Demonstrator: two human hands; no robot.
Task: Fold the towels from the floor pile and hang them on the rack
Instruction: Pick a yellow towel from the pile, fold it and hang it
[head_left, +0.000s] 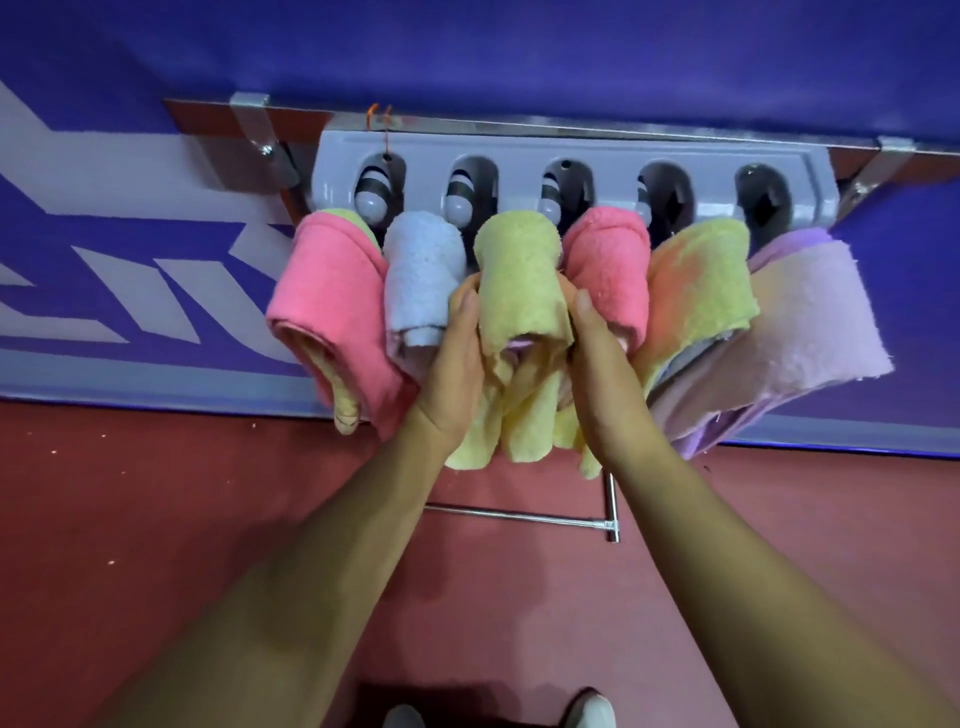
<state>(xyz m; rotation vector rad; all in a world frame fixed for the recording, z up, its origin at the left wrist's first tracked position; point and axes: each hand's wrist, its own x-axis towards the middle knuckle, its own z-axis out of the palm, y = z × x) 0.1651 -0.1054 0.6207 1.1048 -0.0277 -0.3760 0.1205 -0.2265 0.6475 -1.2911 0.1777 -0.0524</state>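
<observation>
A grey wall rack (519, 150) with several arms carries folded towels side by side. From the left hang a pink towel (332, 301), a pale blue towel (421, 275), a yellow towel (519, 270), a second pink towel (613, 260), a yellow-orange towel (696, 280) and a lilac towel (810, 322). My left hand (457, 364) grips the yellow towel's left side. My right hand (597, 358) grips its right side. The yellow towel's lower folds hang between my wrists. The floor pile is out of sight.
The rack is fixed to a purple and white wall panel (130, 291) by metal brackets (254, 124). A chrome bar (519, 517) runs low behind my forearms above the red floor (156, 519). My shoes (592, 712) show at the bottom edge.
</observation>
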